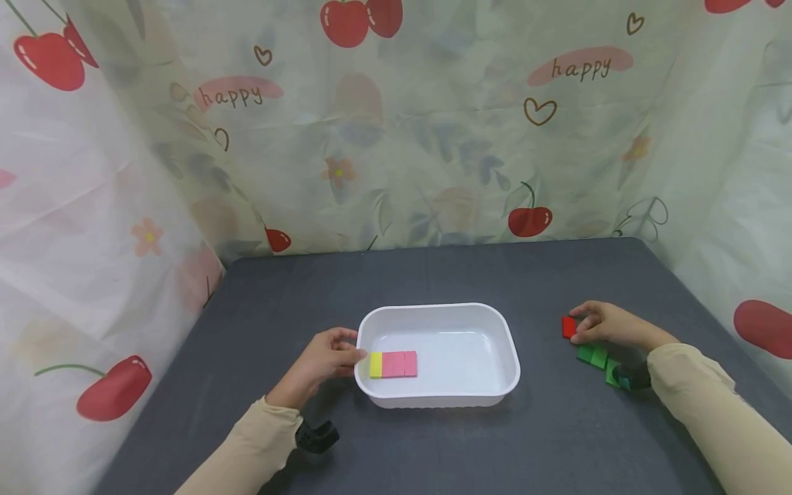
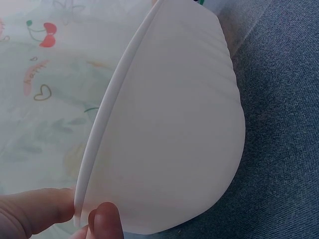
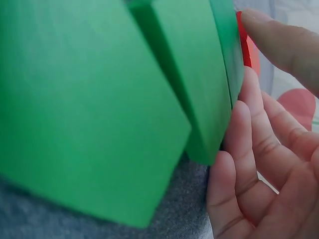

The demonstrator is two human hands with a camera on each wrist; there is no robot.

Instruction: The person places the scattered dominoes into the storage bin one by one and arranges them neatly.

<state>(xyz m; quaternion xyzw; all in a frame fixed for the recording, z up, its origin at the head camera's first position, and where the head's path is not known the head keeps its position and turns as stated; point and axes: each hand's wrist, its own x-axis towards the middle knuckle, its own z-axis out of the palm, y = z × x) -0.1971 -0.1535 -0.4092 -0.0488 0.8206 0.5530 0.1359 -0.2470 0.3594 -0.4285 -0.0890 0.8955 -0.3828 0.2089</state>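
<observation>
A white plastic basin (image 1: 464, 385) sits mid-table. My left hand (image 1: 318, 364) pinches its left rim; in the left wrist view the thumb and fingers are on either side of the rim (image 2: 102, 117). Inside the basin, at its left, a yellow block (image 1: 376, 365) and several pink blocks (image 1: 399, 364) form a short row. To the right of the basin, my right hand (image 1: 609, 326) pinches a red block (image 1: 568, 327) between thumb and fingers. Close below that hand lie several green blocks (image 1: 597, 357), which loom large in the right wrist view (image 3: 94, 114).
A dark grey cloth (image 1: 427, 454) covers the table. Behind it and at both sides hang pale curtains (image 1: 421, 165) printed with cherries and hearts. Dark wrist cameras (image 1: 317, 436) are strapped under both sleeves.
</observation>
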